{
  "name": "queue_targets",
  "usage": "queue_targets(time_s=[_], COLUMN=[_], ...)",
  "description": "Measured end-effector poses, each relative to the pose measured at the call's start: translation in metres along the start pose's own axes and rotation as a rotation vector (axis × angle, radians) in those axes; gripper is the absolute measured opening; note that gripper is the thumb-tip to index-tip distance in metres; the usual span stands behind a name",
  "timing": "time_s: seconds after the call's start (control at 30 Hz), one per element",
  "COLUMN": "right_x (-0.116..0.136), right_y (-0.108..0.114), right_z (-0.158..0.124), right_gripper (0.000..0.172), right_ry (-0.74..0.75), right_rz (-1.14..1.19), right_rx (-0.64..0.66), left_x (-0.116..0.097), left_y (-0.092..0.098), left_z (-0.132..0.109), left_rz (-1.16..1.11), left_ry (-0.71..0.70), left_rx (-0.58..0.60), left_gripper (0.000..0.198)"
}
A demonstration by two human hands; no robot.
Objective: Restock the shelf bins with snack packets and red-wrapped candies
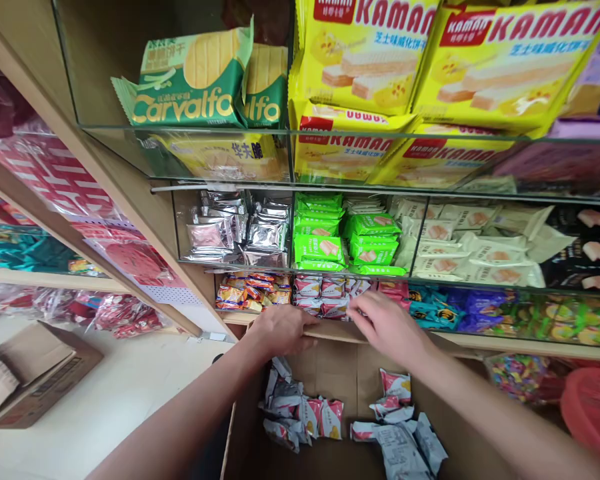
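A large open cardboard box [340, 363] stands below the shelves, with several small pink-and-white snack packets [331, 419] lying inside, some showing silvery backs. At the box's far rim is my left hand [285, 328], its fingers curled over the cardboard edge. My right hand [387, 320] reaches over the same rim to the lowest shelf bin. Its fingers are curled together, with the tips against a row of pink-and-white packets [334, 308]. Whether a packet is pinched between those fingertips I cannot make out. Orange-wrapped snacks [250, 292] fill the bin beyond my left hand.
Glass-fronted bins above hold green packets [325, 247], silver packets [213, 233] and yellow wafer bags [360, 60]. A glass shelf edge [330, 272] runs just above my hands. Another cardboard box [45, 373] sits on the floor at left. A red basket [593, 413] is at right.
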State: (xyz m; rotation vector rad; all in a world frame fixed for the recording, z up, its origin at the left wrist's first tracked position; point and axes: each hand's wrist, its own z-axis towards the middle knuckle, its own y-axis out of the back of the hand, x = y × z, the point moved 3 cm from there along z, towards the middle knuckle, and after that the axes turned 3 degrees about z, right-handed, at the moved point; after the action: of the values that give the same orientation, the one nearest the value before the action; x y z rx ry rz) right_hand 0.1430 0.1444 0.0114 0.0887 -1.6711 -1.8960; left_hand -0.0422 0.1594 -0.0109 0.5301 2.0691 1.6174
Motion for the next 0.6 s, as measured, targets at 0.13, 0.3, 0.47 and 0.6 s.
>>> queue_targets(time_s=[0.13,0.3,0.47,0.6], right_x=[0.032,-0.011,-0.024,-0.028], right_y=[-0.033,-0.146,-0.178,-0.158], right_z=[-0.096,-0.168,-0.178,-0.178], right_gripper=[0.02,0.057,0.055,0.057], right_ry=[0.129,-0.553,-0.615,-0.618], right_rz=[0.185,-0.028,-0.099,0.178], right_rx=[0.159,0.503,0.457,0.252], left_x=[-0.002,-0.009,-0.012,-0.012], left_y=[0.002,0.004,0.002,0.007], left_z=[-0.002,-0.009,-0.012,-0.019], left_rz=[0.013,0.049,0.03,-0.033], left_ry=[-0.004,0.05,0.032,-0.018], left_rx=[-0.001,0.018,-0.025,-0.152], left_gripper=[0.042,0.046,0.047,0.05])
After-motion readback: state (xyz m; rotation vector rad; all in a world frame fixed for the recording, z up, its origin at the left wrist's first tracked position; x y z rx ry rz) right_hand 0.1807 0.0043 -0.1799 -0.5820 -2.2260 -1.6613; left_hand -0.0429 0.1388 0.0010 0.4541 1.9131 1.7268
